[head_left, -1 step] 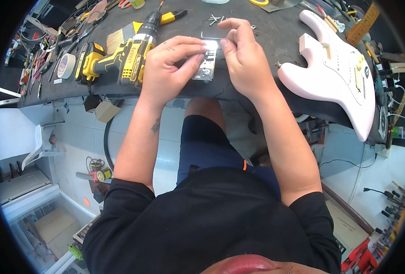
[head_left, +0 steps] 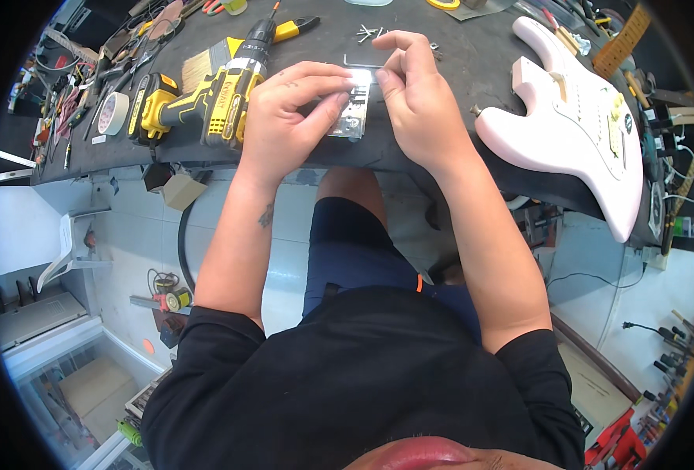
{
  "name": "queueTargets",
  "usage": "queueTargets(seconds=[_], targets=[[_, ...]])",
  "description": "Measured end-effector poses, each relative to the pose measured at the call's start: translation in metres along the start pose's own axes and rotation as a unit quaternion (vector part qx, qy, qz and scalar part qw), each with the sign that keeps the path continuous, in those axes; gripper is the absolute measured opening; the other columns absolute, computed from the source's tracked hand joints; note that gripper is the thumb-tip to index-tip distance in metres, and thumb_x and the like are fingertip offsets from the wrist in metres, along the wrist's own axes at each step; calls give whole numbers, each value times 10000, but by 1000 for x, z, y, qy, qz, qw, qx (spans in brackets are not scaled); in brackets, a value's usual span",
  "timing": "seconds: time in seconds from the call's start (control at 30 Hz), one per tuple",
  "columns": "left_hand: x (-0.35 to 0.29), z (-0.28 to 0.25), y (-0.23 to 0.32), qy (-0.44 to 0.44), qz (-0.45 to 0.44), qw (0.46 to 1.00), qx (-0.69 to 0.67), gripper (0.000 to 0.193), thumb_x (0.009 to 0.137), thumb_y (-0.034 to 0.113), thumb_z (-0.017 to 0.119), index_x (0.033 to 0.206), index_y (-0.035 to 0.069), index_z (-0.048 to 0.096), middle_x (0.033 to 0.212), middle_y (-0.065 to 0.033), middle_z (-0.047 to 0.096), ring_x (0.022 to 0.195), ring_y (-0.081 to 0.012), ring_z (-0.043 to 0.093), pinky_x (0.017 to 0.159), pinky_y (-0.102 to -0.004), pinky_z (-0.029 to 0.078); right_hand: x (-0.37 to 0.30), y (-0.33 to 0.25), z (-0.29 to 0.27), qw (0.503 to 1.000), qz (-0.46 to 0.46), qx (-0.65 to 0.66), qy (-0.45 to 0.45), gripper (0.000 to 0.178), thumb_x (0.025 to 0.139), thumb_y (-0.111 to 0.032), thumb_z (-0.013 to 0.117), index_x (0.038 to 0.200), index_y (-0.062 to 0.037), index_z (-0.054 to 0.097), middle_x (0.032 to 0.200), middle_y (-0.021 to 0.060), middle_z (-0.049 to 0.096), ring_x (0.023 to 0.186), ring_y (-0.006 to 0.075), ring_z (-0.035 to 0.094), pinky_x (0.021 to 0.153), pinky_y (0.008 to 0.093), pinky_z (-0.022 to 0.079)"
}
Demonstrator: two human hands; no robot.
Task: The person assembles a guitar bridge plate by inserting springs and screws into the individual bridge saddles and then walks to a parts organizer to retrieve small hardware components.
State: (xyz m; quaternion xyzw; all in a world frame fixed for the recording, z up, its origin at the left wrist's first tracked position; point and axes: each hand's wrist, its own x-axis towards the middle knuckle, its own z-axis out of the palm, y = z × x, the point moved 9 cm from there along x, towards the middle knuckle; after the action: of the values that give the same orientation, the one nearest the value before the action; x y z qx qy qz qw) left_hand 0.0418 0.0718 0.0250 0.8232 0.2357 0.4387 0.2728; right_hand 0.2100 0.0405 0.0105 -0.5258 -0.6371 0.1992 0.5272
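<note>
Over the dark bench, my left hand (head_left: 290, 117) is closed on a shiny metal guitar bridge (head_left: 351, 125), with the fingers over its far part and the thumb along its side. Small saddle parts show on the bridge between thumb and fingers. My right hand (head_left: 421, 102) is at the bridge's right side, thumb and fingers pinched together. A thin L-shaped hex key (head_left: 361, 66) runs leftward from that pinch, past the far end of the bridge. Its gripped end is hidden by the fingers.
A yellow cordless drill (head_left: 233, 102) lies left of my hands, by a wide paintbrush (head_left: 200, 69) and a tape roll (head_left: 113, 113). Loose screws (head_left: 369, 33) lie beyond. A pale pink guitar body (head_left: 574, 133) rests at the right edge. Tools clutter the bench's left (head_left: 73, 110).
</note>
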Motion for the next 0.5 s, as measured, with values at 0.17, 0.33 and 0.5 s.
queueTargets(seconds=[0.17, 0.33, 0.5], targets=[[-2, 0, -5, 0, -51, 998, -29, 190, 937, -42, 740, 1107, -16, 821, 1148, -133, 796, 1043, -210, 757, 900, -309, 592, -2, -3, 0, 999, -21, 33, -13, 281, 1037, -6, 611, 1299, -51, 523, 868, 124, 577, 826, 326, 628, 799, 427, 522], [-2, 1, -5, 2, -35, 999, -33, 192, 941, -42, 743, 1112, -10, 824, 1153, -134, 792, 1048, -209, 755, 897, -305, 592, 0, -2, 2, 1000, -31, -1, -2, 262, 1048, -19, 588, 1298, -44, 513, 918, 165, 648, 877, 364, 679, 800, 450, 530], [-2, 1, -1, 3, -22, 1000, -18, 196, 943, -44, 740, 1116, -9, 825, 1153, -139, 791, 1060, -214, 754, 908, -308, 591, -1, -2, 3, 998, 33, -42, -26, 288, 1046, -14, 579, 1322, -36, 501, 943, 179, 668, 902, 375, 692, 805, 460, 533]])
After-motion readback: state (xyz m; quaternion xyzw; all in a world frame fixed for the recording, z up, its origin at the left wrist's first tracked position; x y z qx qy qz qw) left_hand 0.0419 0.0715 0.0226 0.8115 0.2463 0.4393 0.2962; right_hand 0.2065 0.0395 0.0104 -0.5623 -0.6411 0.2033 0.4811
